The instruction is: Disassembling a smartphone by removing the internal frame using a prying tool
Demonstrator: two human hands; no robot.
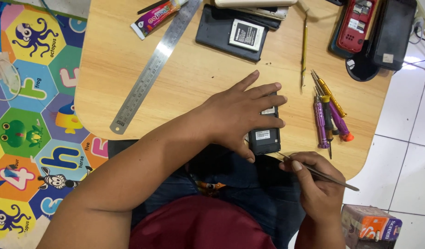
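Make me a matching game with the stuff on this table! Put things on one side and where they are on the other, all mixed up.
Things:
1. steel ruler
2. screwdrivers
3. open black phone
4. metal tweezers

Places:
A. pinched in the right hand
B. under the left hand
C. lying slanted on the left part of the wooden table
D. bunched together on the table to the right of the phone

Pairs: 1-C, 2-D, 3-B, 4-A
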